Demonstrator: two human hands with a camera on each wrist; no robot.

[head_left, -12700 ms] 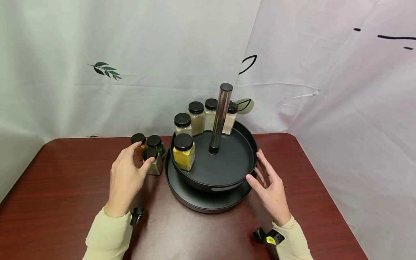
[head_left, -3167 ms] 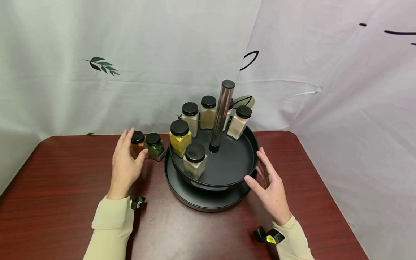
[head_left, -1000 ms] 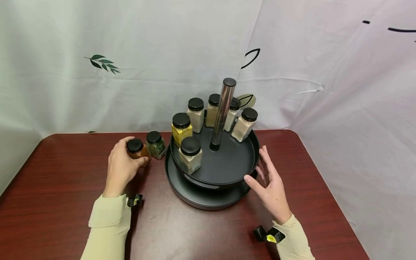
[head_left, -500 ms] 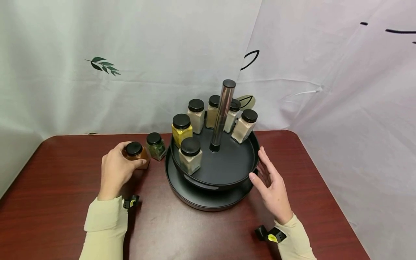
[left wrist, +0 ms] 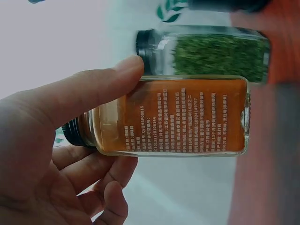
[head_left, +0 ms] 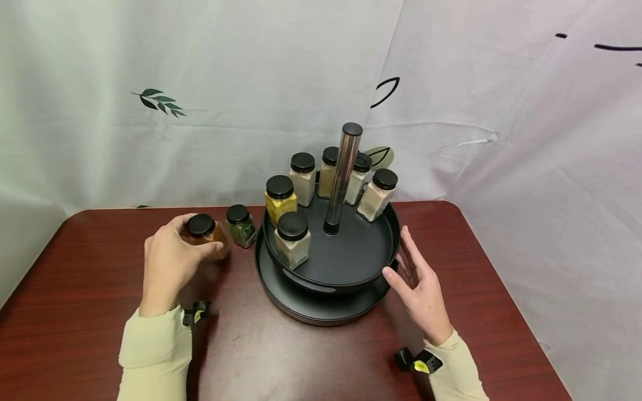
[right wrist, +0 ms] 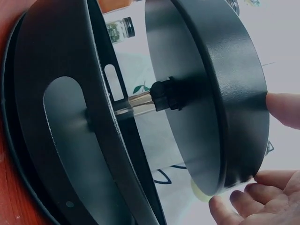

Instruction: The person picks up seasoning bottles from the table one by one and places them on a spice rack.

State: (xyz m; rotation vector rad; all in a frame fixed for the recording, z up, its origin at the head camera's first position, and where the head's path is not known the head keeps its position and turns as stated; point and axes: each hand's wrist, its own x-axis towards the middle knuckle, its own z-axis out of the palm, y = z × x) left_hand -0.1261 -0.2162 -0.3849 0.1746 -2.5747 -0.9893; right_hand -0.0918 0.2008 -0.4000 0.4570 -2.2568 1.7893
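Note:
My left hand (head_left: 170, 259) grips a spice jar of orange-brown powder (head_left: 219, 240) near its black lid, thumb on the near side. The left wrist view shows white print on this jar's glass. Just right of it stands a spice jar of green flakes (head_left: 242, 229). At the right side of a black two-tier turntable, my right hand (head_left: 423, 295) touches the upper tier (head_left: 346, 259) with extended thumb and fingers. A yellow spice jar (head_left: 281, 209) and several pale ones stand along that tier's left and back; the closest is a greyish jar (head_left: 292, 248).
The turntable's lower tier (head_left: 326, 317) rests on the dark red table (head_left: 281, 362). A shiny post (head_left: 342, 181) rises through the upper tier's middle. Behind the table hangs a white cloth (head_left: 241, 111) with leaf prints.
The greyish jar went from the table onto the upper tier, which has turned clockwise. My left hand has since taken hold of the orange-brown jar and shifted it left, away from the green one.

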